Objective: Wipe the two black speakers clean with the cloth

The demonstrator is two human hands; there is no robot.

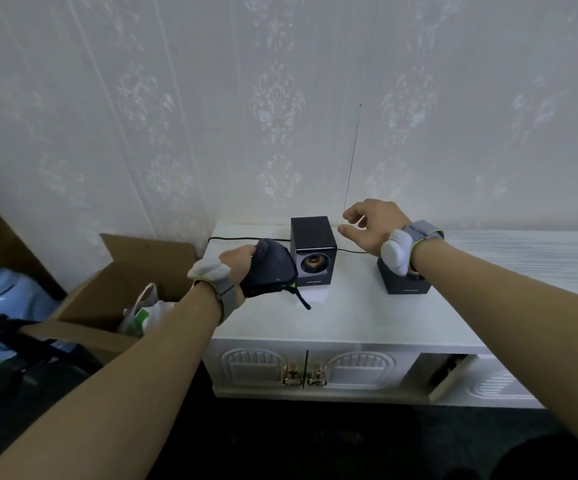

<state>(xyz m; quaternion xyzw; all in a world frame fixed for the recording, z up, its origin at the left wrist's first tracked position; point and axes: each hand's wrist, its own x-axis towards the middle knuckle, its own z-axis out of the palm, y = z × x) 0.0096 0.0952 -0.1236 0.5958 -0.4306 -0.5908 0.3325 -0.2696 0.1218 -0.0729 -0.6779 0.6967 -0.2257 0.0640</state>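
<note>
Two small black speakers stand on a white cabinet top (pixel 343 320). The left speaker (pixel 311 247) is upright with its gold-ringed cone facing me. The right speaker (pixel 407 284) is mostly hidden behind my right wrist. My left hand (pixel 242 263) grips a dark grey cloth (pixel 272 268) just left of the left speaker, the cloth touching its side. My right hand (pixel 372 225) hovers open, fingers spread, above and to the right of the left speaker. A black cable (pixel 242 238) runs along the back of the cabinet top.
An open cardboard box (pixel 107 306) holding a plastic bag (pixel 145 310) stands left of the cabinet. A blue water bottle (pixel 0 289) is at the far left. The wallpapered wall (pixel 280 98) rises right behind the speakers. The cabinet's doors have gold handles (pixel 303 375).
</note>
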